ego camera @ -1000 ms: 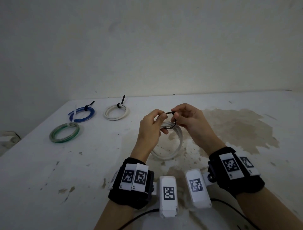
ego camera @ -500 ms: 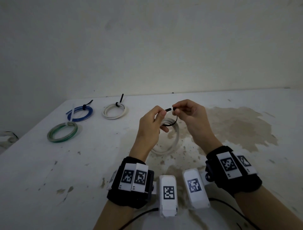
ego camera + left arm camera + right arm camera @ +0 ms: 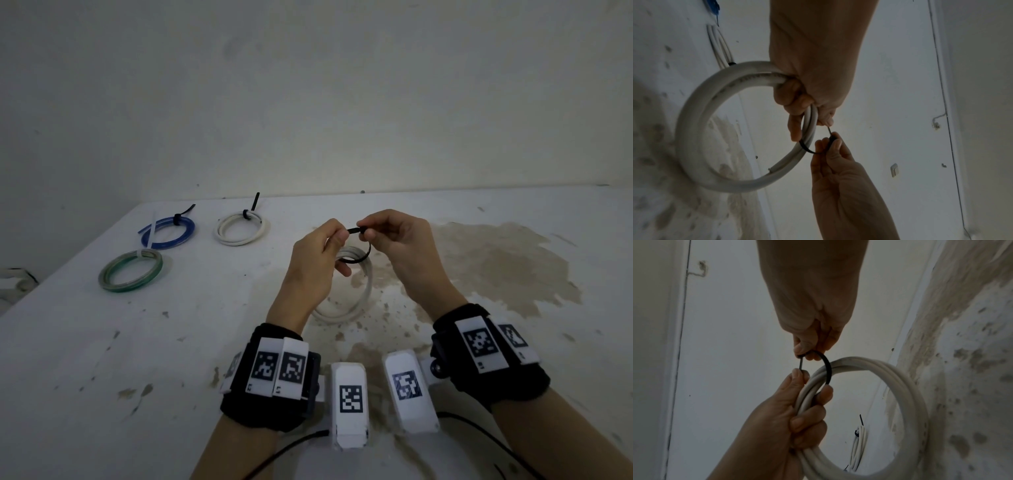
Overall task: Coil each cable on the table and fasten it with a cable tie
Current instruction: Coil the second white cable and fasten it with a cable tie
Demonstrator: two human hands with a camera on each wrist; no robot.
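A white coiled cable [image 3: 359, 294] hangs upright above the table, gripped at its top by my left hand [image 3: 322, 253]. In the left wrist view the coil [image 3: 694, 129] curves out from that fist. A black cable tie [image 3: 356, 258] loops loosely round the coil's strands [image 3: 827, 369]. My left thumb and forefinger pinch the tie's thin tail [image 3: 829, 129]. My right hand [image 3: 390, 236] pinches the tie's head [image 3: 802, 356] between thumb and fingers. The tail passes through the head, and the loop is still wide.
Three tied coils lie at the table's far left: a blue one [image 3: 168, 229], a white one [image 3: 241, 228] and a green one [image 3: 132, 270]. The white table [image 3: 102, 342] is stained brown at the centre and right. A wall rises close behind.
Both hands have lifted the coil and tie slightly and stayed close together; the tie's tail now shows between the two hands' fingertips.
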